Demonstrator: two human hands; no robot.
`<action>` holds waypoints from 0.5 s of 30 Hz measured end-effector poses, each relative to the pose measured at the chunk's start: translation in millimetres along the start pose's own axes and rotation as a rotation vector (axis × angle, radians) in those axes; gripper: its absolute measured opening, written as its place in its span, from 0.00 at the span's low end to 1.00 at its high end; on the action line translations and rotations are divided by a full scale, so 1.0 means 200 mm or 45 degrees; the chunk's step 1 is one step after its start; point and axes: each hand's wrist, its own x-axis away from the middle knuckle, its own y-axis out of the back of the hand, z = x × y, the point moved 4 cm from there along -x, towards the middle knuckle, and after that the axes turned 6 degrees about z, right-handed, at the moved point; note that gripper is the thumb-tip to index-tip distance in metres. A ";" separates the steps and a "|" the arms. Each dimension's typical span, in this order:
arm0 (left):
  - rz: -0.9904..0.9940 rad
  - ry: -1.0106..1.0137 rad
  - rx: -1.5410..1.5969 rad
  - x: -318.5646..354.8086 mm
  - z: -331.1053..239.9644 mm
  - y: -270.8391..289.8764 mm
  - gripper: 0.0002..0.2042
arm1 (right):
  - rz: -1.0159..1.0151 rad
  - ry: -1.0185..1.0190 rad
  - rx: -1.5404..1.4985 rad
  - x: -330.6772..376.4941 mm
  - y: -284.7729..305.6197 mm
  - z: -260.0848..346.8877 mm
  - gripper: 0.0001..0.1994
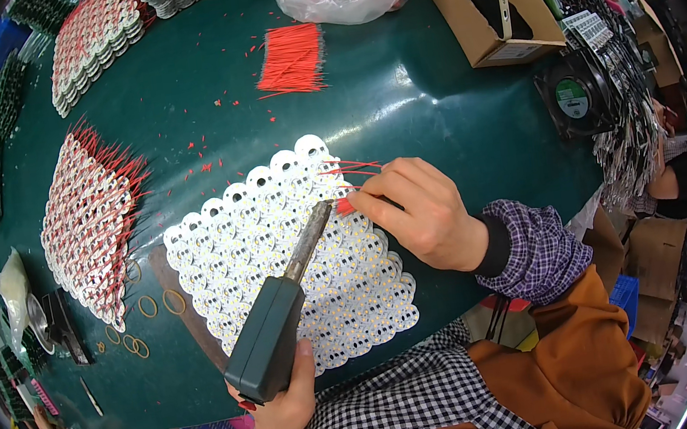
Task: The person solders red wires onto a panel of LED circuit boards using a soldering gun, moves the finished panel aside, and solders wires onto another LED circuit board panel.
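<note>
Gripped in the left hand (285, 402), a dark green soldering iron (276, 330) angles its tip onto white round LED boards (279, 248) overlapped on the green table (434, 117); the right hand (421, 213) pinches short red wires (347, 171) at the tip

L hand (286, 406) low centre, enters from bottom edge, wrist bent up, fingers (300, 365) wrapped in a closed grip, thumb side toward body; bracelet on wrist, checked sleeve behind it. R hand (421, 213) comes in from the right, forearm across frame, palm down, knuckles up. R thumb & index pinched together at the tip, other fingers curled loosely. R cuff: dark band, plaid sleeve. Hands well apart.
</note>
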 end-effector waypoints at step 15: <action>-0.017 -0.081 -0.039 0.01 -0.03 0.01 0.14 | 0.012 -0.015 -0.003 0.00 0.00 0.00 0.09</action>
